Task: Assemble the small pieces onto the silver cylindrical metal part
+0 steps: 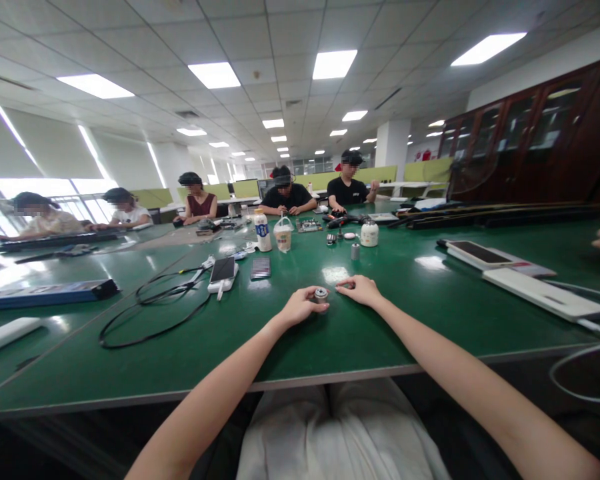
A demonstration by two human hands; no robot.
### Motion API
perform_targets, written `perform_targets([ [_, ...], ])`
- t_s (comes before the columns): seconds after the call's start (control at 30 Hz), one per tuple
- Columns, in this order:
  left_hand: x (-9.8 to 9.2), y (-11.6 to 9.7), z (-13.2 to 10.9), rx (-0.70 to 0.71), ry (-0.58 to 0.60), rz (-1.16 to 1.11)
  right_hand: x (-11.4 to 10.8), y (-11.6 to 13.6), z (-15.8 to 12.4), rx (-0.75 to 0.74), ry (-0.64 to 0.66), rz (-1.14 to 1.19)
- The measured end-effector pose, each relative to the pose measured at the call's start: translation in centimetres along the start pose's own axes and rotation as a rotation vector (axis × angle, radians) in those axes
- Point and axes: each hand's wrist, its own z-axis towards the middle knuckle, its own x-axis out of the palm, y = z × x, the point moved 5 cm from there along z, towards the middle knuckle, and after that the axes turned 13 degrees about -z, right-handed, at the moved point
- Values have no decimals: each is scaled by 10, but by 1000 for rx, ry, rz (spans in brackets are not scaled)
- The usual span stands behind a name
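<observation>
Both my arms reach out over a green table (410, 320). My left hand (300, 307) is curled round a small round metal part (321, 294) that rests on the tabletop, thumb and fingers pinching it. My right hand (361, 291) lies just right of that part with its fingers bent and pressed together, fingertips close to the part; whether it holds anything is too small to tell.
A phone on a white power bank (223, 275) with a looped black cable (153, 310) lies to the left. A bottle (263, 231), a cup (283, 235) and a white jar (369, 233) stand further back. White boxes (545, 295) sit right. Several people sit at the far side.
</observation>
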Motion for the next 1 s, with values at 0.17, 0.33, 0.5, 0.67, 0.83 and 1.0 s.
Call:
perform_targets([
  [0.17,0,-8,-5,44,-13,68,-5,8,-1,-46,-44,54],
  [0.33,-1,-16,-10,119,-23,154,-20,41,-14,-208,-143,216],
  [0.5,-1,-20,-12,157,5,196,-26,72,-31,-377,-152,310],
  [0.67,0,-19,-12,180,24,212,-26,79,-36,-427,-164,310],
  [0.83,-1,-17,-11,185,19,225,-28,80,-35,-421,-206,300],
  [1.0,-1,-17,-11,186,21,237,-24,78,-34,-421,-208,291],
])
